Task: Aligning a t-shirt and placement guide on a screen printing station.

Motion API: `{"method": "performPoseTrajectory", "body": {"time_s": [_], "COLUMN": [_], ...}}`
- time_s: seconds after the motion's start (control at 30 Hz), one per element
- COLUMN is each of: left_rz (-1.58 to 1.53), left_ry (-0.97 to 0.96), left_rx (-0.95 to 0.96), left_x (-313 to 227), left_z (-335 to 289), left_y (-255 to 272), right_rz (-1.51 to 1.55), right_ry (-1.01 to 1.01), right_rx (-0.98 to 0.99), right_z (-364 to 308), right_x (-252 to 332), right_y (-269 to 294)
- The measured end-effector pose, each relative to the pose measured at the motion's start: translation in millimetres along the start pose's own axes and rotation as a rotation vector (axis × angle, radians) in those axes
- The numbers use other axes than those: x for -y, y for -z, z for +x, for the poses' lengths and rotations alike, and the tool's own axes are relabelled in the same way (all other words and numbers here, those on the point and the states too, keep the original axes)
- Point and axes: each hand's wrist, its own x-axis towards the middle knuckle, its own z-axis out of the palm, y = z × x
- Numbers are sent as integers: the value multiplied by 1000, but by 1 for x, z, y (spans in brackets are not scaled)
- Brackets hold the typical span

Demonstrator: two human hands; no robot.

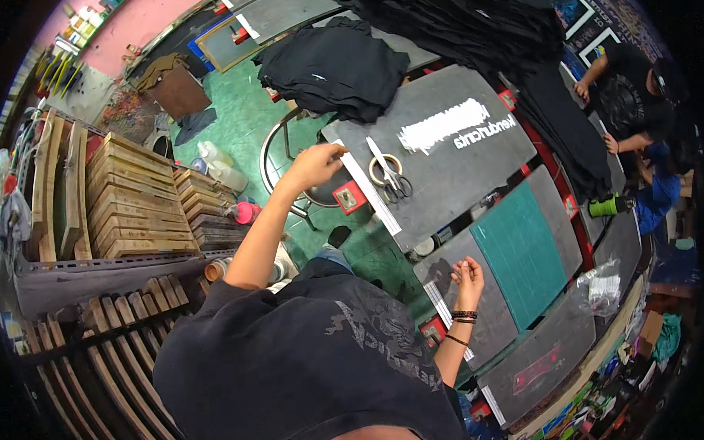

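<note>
My left hand (317, 165) reaches to the corner of a dark grey board (459, 189), its fingers extended at the white strip (370, 192) along the edge. I cannot tell whether the fingertips touch it. Just beyond the strip lie scissors (398, 187) with dark handles, their blades across a tape roll (373, 169). White cut lettering (446, 127) rests farther over on the same board. My right hand (468, 275), with dark bead bracelets at the wrist, is raised with loosely bent fingers and nothing visible in it. Beside it, a green cutting mat (516, 245) lies on another board.
Black garments (331, 65) are piled at the far side, with more (454, 22) behind. Wooden frames (138, 200) fill a rack on my left. A round metal stool frame (268, 157) stands on the green floor. Another person (631, 94) works across the boards at far right.
</note>
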Motion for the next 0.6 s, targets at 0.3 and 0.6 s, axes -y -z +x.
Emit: {"method": "performPoseTrajectory", "body": {"time_s": [0.3,0.6], "left_rz": [261,238], "left_ry": [-163,-350], "left_rx": [-401,-91], "left_x": [140,201], "left_z": [170,241], "left_y": [1,18], "right_rz": [-154,-360], "right_ry": [75,226], "right_rx": [51,369], "right_z": [59,113], "right_x": [49,88], "right_y": [-152,-312]}}
